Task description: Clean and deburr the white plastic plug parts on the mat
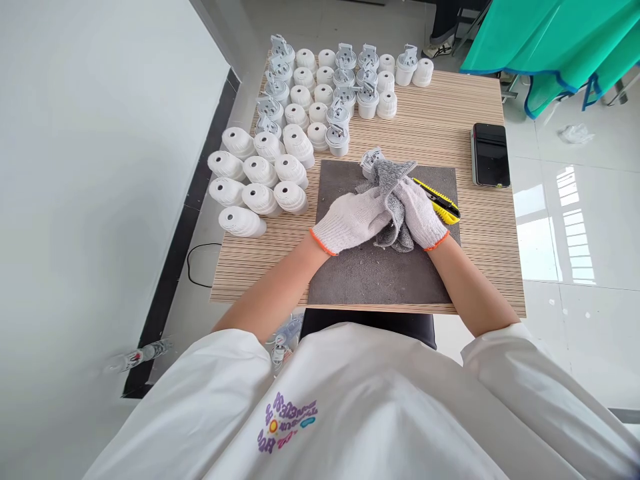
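Observation:
My left hand, in a white knit glove with an orange cuff, is closed on a crumpled grey cloth. My right hand, gloved alike, grips the same cloth from the other side. Whether something is wrapped inside the cloth is hidden. Just behind the cloth shows a white fitting with a grey bracket-like top; I cannot tell if the hands touch it. A yellow and black utility knife lies beside my right hand on the dark grey mat.
Rows of white ribbed round housings stand on the left of the striped wooden table. Several fittings with grey tops are among them. A black-screened device lies at the right edge. A person's shoe and green cloth are beyond.

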The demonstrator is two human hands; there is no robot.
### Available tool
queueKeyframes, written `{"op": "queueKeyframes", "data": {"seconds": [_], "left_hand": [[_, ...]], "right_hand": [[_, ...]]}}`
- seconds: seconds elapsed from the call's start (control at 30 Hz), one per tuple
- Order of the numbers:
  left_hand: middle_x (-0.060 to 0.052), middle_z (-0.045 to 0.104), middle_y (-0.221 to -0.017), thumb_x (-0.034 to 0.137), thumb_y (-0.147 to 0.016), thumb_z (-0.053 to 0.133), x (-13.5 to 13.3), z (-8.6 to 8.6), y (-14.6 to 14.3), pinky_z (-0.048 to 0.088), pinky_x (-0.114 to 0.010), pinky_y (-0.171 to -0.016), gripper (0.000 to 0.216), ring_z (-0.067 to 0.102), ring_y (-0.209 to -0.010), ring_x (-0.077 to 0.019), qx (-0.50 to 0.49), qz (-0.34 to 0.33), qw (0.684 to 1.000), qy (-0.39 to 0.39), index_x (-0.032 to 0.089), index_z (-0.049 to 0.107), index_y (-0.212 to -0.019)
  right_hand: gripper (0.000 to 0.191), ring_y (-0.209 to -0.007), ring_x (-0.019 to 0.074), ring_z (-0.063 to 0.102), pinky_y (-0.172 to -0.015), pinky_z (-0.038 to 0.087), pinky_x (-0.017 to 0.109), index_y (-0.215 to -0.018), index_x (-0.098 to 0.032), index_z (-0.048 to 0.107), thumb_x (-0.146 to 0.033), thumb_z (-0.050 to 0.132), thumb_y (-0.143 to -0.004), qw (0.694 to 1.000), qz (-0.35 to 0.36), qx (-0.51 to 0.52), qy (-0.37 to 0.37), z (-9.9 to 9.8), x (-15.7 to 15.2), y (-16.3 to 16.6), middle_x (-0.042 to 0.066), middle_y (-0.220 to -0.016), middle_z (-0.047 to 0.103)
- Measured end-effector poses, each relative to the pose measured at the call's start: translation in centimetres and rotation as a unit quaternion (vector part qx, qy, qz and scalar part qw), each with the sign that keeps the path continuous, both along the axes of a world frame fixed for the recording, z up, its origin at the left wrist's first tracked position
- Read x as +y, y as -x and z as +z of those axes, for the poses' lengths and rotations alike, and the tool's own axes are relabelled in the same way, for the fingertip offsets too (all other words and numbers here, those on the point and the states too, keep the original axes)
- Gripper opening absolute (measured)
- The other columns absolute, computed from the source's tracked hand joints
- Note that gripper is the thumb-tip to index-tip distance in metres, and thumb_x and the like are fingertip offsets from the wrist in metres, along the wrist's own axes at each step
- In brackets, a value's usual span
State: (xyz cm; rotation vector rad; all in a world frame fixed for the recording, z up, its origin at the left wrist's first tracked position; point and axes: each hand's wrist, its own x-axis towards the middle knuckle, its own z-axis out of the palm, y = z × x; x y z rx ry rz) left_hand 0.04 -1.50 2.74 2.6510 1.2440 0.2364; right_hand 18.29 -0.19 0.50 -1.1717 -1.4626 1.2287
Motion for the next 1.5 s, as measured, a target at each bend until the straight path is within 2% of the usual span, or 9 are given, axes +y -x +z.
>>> {"op": "queueKeyframes", "data": {"seconds": [0.13, 0.27, 0.37, 0.53, 0.7, 0.93, 1.13, 1.33, 1.5], "left_hand": [[-0.016, 0.078, -0.129, 0.048, -0.114, 0.05, -0.2, 0.7, -0.3, 0.058, -0.039, -0.08, 0.044, 0.079, -0.117, -0.0349, -0.005, 0.039, 0.999, 0.011, 0.021, 0.077, -0.137], [-0.015, 0.078, -0.131, 0.048, -0.113, 0.052, -0.2, 0.7, -0.4, 0.059, -0.039, -0.081, 0.042, 0.079, -0.118, -0.0349, -0.005, 0.057, 0.998, 0.019, 0.021, 0.077, -0.135], [-0.016, 0.078, -0.134, 0.048, -0.113, 0.052, -0.2, 0.6, -0.4, 0.059, -0.039, -0.081, 0.043, 0.079, -0.119, -0.0349, -0.012, 0.054, 0.998, 0.014, 0.022, 0.077, -0.136], [-0.016, 0.077, -0.137, 0.047, -0.113, 0.051, -0.3, 0.2, -0.1, 0.059, -0.039, -0.081, 0.042, 0.078, -0.12, -0.0344, -0.042, 0.036, 0.998, 0.007, 0.022, 0.078, -0.135], [-0.015, 0.077, -0.134, 0.041, -0.113, 0.049, -0.3, -0.1, -0.1, 0.059, -0.038, -0.082, 0.041, 0.078, -0.119, -0.0326, -0.05, 0.018, 0.999, 0.007, 0.021, 0.077, -0.137], [-0.016, 0.078, -0.133, 0.032, -0.111, 0.049, -0.1, -0.5, -0.1, 0.059, -0.039, -0.082, 0.041, 0.079, -0.116, -0.0328, -0.036, 0.008, 0.999, -0.016, 0.019, 0.076, -0.14], [-0.016, 0.079, -0.129, 0.037, -0.11, 0.053, -0.2, -0.1, -0.2, 0.06, -0.041, -0.083, 0.04, 0.079, -0.117, -0.0348, -0.044, 0.011, 0.999, -0.009, 0.02, 0.077, -0.138], [-0.016, 0.079, -0.129, 0.039, -0.11, 0.057, -0.2, -0.2, -0.4, 0.059, -0.039, -0.082, 0.038, 0.078, -0.119, -0.034, -0.053, 0.016, 0.998, 0.0, 0.021, 0.077, -0.136], [-0.016, 0.079, -0.13, 0.031, -0.108, 0.054, 0.1, -0.5, -0.2, 0.058, -0.038, -0.082, 0.037, 0.079, -0.118, -0.0334, -0.039, 0.028, 0.999, 0.0, 0.019, 0.077, -0.135]], "right_hand": [[0.037, -0.14, 0.0293, 0.072, -0.135, 0.049, 0.046, -0.108, -0.029, 0.077, -0.062, 0.06, -0.1, 1.0, 0.002, -0.024, -0.015, -0.5, 0.0, -0.1, 0.006, -0.133, 0.084], [0.034, -0.139, 0.0293, 0.073, -0.129, 0.054, 0.044, -0.106, -0.029, 0.076, -0.06, 0.063, -0.099, 1.0, -0.001, -0.005, -0.017, -0.6, 0.0, 0.0, 0.005, -0.13, 0.085], [0.035, -0.137, 0.0293, 0.074, -0.124, 0.059, 0.043, -0.106, -0.029, 0.076, -0.061, 0.066, -0.098, 1.0, 0.005, 0.02, -0.002, -0.4, -0.1, 0.2, 0.005, -0.128, 0.086], [0.039, -0.144, 0.0296, 0.07, -0.133, 0.052, 0.045, -0.107, -0.032, 0.079, -0.068, 0.065, -0.097, 1.0, 0.008, -0.001, -0.002, -0.2, -0.1, 0.2, 0.003, -0.13, 0.085], [0.038, -0.15, 0.0281, 0.067, -0.132, 0.054, 0.039, -0.104, -0.039, 0.08, -0.073, 0.063, -0.098, 0.999, 0.0, -0.032, 0.01, -0.2, 0.0, 0.0, 0.0, -0.135, 0.083], [0.04, -0.151, 0.0309, 0.066, -0.125, 0.061, 0.045, -0.11, -0.038, 0.081, -0.072, 0.066, -0.097, 1.0, 0.007, 0.003, 0.016, -0.2, 0.0, 0.1, 0.0, -0.14, 0.082], [0.035, -0.15, 0.0307, 0.067, -0.133, 0.054, 0.042, -0.101, -0.038, 0.08, -0.071, 0.069, -0.095, 1.0, 0.002, 0.001, 0.015, 0.0, -0.2, 0.2, 0.0, -0.134, 0.084], [0.038, -0.155, 0.0357, 0.062, -0.142, 0.04, 0.05, -0.103, -0.034, 0.081, -0.069, 0.071, -0.092, 0.999, -0.027, -0.012, 0.02, -0.6, -0.1, 0.1, 0.003, -0.132, 0.084], [0.038, -0.147, 0.0305, 0.068, -0.138, 0.044, 0.045, -0.111, -0.029, 0.08, -0.062, 0.064, -0.1, 1.0, -0.014, 0.006, 0.004, -0.7, -0.1, 0.1, 0.005, -0.134, 0.084]]}}
